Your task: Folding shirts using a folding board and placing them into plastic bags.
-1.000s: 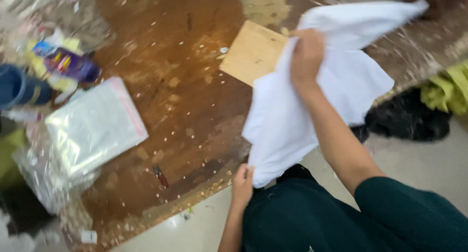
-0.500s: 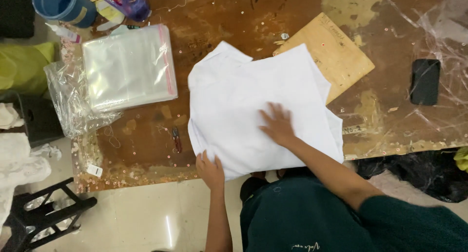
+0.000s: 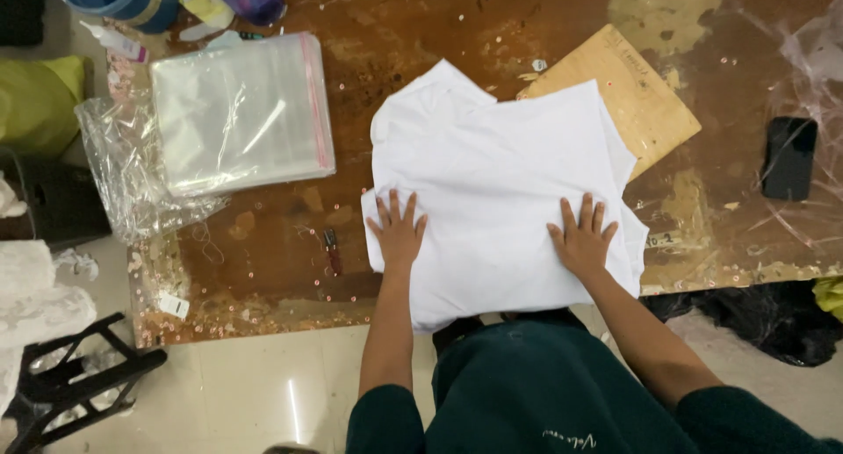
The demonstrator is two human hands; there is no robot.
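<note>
Both hands lie flat, fingers spread, on the white garment [image 3: 496,186] at the table's [image 3: 413,24] near edge — left hand [image 3: 398,232] at its left side, right hand [image 3: 580,239] toward its right — gripping nothing.

A white garment [image 3: 496,186] is spread flat on a worn brown table [image 3: 413,32], its lower edge hanging slightly over the near side. The cloth is plain, mostly smooth, with soft folds near the upper left corner, where a sleeve-like flap is seen. Its upper right part is laid over a tan cardboard sheet [image 3: 645,94]. It is pressed down by the left hand [image 3: 397,230] near its left edge and by the right hand [image 3: 581,239] near its lower right, both with palms flat and fingers spread.
</note>
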